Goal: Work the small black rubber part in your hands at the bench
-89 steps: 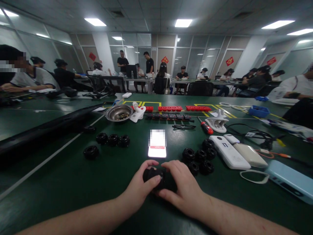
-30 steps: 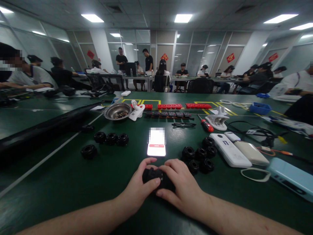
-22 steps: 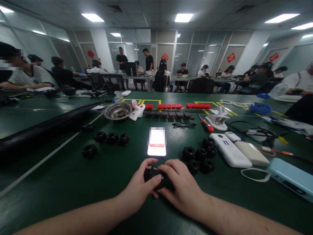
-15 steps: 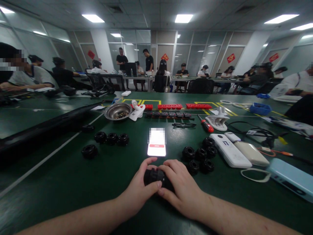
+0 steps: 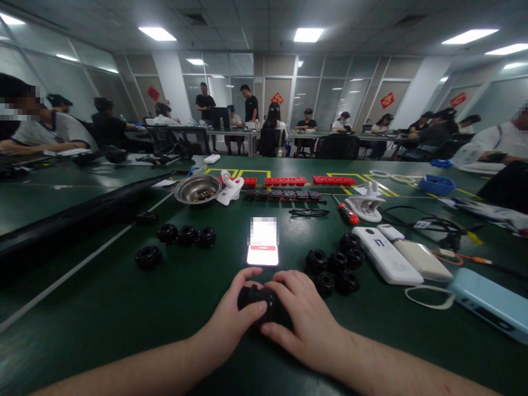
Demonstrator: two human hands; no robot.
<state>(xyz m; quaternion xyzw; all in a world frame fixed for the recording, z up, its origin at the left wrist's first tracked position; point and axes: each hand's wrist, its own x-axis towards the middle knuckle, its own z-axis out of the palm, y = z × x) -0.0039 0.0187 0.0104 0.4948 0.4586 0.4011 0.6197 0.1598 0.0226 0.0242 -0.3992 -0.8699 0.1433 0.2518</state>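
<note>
Both my hands meet over one black round part point(image 5: 256, 301) low on the green table point(image 5: 124, 308). My left hand point(image 5: 233, 318) curls around its left side, thumb on top. My right hand point(image 5: 303, 322) grips its right side with fingers pressed on it. Just beyond my fingers lies a lit phone point(image 5: 263, 242). A cluster of several black round parts point(image 5: 334, 263) sits to the right of my hands. Three more black parts point(image 5: 186, 235) stand in a row to the left, with a single one point(image 5: 148, 257) nearer the left.
A metal bowl point(image 5: 197, 190), red and black part strips point(image 5: 284, 181), a red-handled screwdriver point(image 5: 345, 212), white clamps point(image 5: 365, 202), power banks point(image 5: 385, 255) and cables point(image 5: 433, 225) lie farther back and right. A long black tube point(image 5: 70, 220) runs along the left. Other people sit around.
My hands stay on the black part, with only small shifts of the fingers. The view has drifted slightly.
</note>
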